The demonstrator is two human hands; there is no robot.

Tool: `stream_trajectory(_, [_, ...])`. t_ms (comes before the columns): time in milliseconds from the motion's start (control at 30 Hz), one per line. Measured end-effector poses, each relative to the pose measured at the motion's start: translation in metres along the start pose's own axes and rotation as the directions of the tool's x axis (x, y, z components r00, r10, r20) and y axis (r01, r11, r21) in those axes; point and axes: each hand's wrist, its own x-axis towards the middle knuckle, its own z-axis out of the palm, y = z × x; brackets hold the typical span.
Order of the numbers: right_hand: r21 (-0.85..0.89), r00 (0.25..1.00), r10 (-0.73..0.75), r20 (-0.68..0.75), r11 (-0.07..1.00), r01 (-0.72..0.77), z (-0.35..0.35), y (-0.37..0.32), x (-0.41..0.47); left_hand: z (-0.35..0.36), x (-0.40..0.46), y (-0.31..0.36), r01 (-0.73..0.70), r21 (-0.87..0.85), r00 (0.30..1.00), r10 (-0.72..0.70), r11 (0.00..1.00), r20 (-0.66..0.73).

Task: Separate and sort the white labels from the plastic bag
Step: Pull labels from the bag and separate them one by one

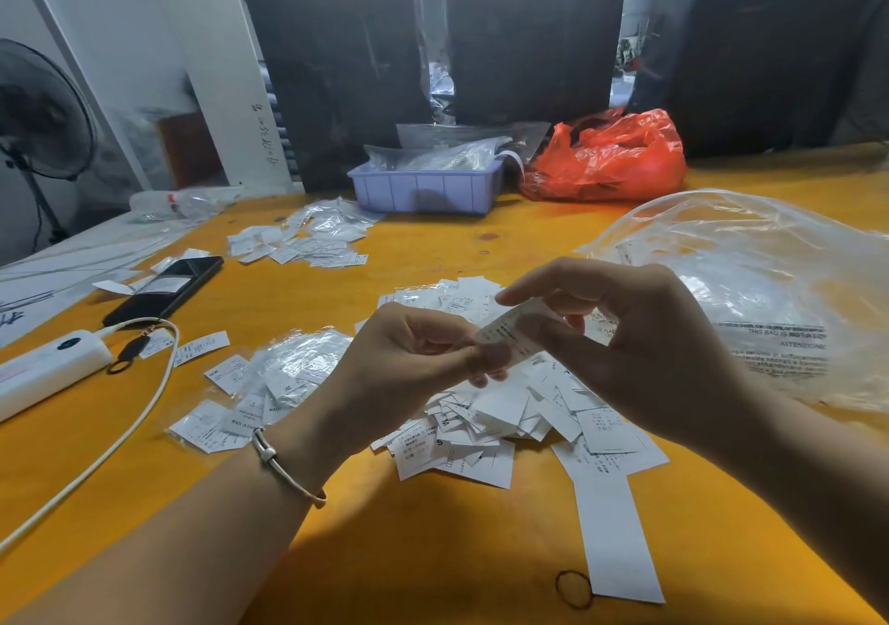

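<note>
Above the middle of the yellow table (433, 542), both hands hold one small white printed label (510, 333). My left hand (409, 364) pinches its lower left end. My right hand (630, 336) pinches its upper right part between thumb and fingers. Below the hands lies a loose heap of white labels (486, 422). To the left sits a pile of labels in small clear sleeves (269, 384). Another sorted pile (308, 239) lies further back. A large clear plastic bag (750, 278) with printed warning text lies at the right.
A long white strip (615, 542) and a black rubber band (575, 589) lie near the front. A black phone (166, 290), a white power bank (48, 367) and its cable (120, 437) are at the left. A lilac tray (423, 189) and a red bag (611, 158) stand behind.
</note>
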Motion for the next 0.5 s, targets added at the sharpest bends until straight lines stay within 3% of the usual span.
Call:
stream_trajectory(100, [-0.08, 0.997, -0.005, -0.078, 0.997, -0.001, 0.003, 0.001, 0.001, 0.001, 0.0, 0.001, -0.001, -0.028, 1.0, 0.0, 1.0, -0.031])
stream_trajectory(267, [-0.064, 0.973, -0.043, -0.225, 0.998, 0.03, 0.0, 0.002, 0.001, 0.0, 0.0, 0.002, 0.003, -0.061, 0.993, -0.01, 0.998, -0.114])
stream_trajectory(500, [-0.067, 0.989, -0.043, -0.138, 0.997, 0.034, 0.011, -0.001, -0.003, 0.0, 0.001, 0.0, 0.0, -0.1, 0.992, -0.012, 0.995, -0.124])
